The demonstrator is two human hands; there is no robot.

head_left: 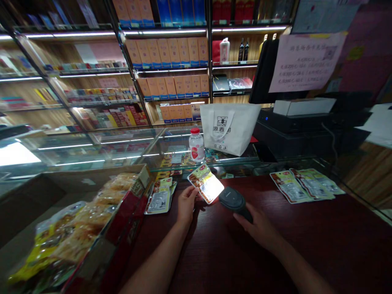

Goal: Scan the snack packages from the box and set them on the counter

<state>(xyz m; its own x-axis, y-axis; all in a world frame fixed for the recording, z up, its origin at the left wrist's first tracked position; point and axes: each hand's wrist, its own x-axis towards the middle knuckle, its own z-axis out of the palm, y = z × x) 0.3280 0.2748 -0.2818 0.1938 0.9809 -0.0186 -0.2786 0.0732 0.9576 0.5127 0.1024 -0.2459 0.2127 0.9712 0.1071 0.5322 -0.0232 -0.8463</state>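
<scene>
My left hand point(187, 204) pinches the lower left edge of a snack packet point(204, 182), tilted above the dark red counter. Bright light falls on the packet's right part. My right hand point(256, 223) is wrapped round the handle of a black barcode scanner point(234, 201), whose head points at the packet, close to its right edge. Left of my left hand lies a small stack of similar packets point(159, 197). Several more packets point(306, 185) lie overlapping on the counter at the right.
A cardboard box point(122, 228) with bagged food stands at the left. Behind the packet are a red-capped bottle point(196, 145) and a white bag point(241, 130) on a glass display case point(122, 145). A monitor point(265, 73) rises at the right; stocked shelves line the back.
</scene>
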